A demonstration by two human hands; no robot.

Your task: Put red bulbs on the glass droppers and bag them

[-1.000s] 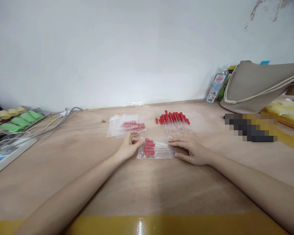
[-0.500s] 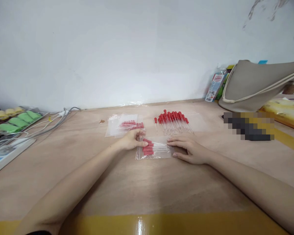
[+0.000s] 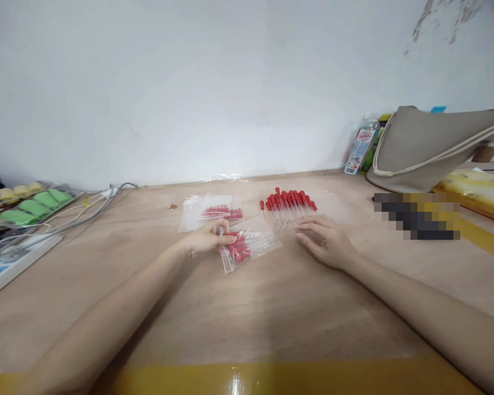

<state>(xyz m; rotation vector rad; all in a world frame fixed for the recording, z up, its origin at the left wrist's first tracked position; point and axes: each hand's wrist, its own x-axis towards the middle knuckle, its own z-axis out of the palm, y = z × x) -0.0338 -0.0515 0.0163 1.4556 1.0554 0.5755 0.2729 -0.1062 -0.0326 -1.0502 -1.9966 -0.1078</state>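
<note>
My left hand (image 3: 208, 239) is closed on the edge of a clear zip bag (image 3: 247, 244) filled with red-capped droppers, which hangs tilted just above the wooden table (image 3: 247, 307). My right hand (image 3: 325, 238) lies open and flat on the table beside a row of loose red-capped droppers (image 3: 290, 206), its fingers near their glass tips. Behind my left hand lie other filled clear bags (image 3: 209, 211).
A grey bag (image 3: 432, 145) and packets stand at the back right by the wall. A blurred dark object (image 3: 417, 216) lies at the right. On the left are a power strip (image 3: 12, 258), grey cables (image 3: 86, 211) and green and yellow items. Yellow tape runs along the near table edge.
My left hand has lifted the filled bag off the table and swung it left, tilting it. My right hand let go of the bag and moved up toward the loose droppers.
</note>
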